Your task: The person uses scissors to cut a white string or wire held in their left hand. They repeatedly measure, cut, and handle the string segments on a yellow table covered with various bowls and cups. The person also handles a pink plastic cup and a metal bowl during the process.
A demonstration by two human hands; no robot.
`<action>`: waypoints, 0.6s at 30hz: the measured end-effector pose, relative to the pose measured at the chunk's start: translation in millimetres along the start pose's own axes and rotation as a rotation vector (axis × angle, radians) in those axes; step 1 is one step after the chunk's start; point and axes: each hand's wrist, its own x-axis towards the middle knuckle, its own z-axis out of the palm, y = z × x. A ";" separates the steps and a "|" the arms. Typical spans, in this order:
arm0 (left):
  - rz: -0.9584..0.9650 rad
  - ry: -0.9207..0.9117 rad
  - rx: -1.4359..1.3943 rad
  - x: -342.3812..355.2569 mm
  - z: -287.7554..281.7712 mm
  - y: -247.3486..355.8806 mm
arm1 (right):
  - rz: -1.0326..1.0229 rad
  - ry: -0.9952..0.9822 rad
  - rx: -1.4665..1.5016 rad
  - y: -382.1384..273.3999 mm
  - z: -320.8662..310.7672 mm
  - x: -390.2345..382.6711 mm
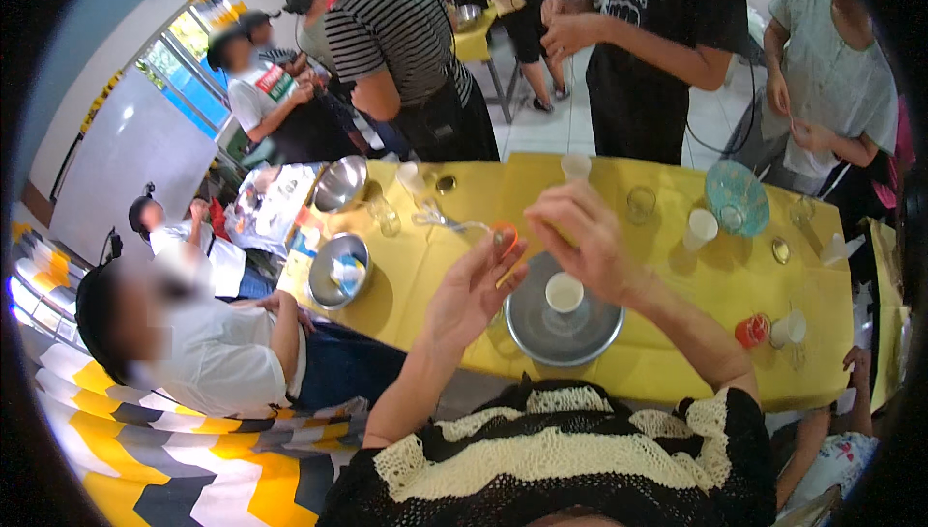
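Loosely bent, the fingers of the person's left hand (466,285) are part open, thumb apart, with one orange round thing (511,233) right at the fingertips; from where I stand, I can't tell whether they grasp it or only cover it. Just beside, the right hand (592,248) curls its fingers toward the thumb, and whether anything is pinched there I can't see. The orange thing is too hidden to tell its long axis. Below both hands sits one grey metal bowl (565,348) with one white cup (565,292) inside, mouth up, long axis roughly upright. Two more metal bowls (320,281) stand left of the grip. Right of it I count one teal bowl (737,187) and one red container (751,331).
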 end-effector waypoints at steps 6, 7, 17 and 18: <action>-0.137 -0.076 -0.109 2.5 3.6 0.5 | -0.229 -0.137 -0.116 8.9 -6.6 4.9; -0.149 -0.074 -0.108 3.6 4.9 0.6 | -0.281 -0.162 -0.131 10.3 -6.4 4.8; -0.190 -0.105 -0.058 14.3 1.7 0.0 | -0.504 -0.247 -0.355 19.0 -3.6 1.8; -0.198 -0.102 -0.055 15.1 0.4 -0.7 | -0.513 -0.248 -0.367 18.8 -4.0 1.6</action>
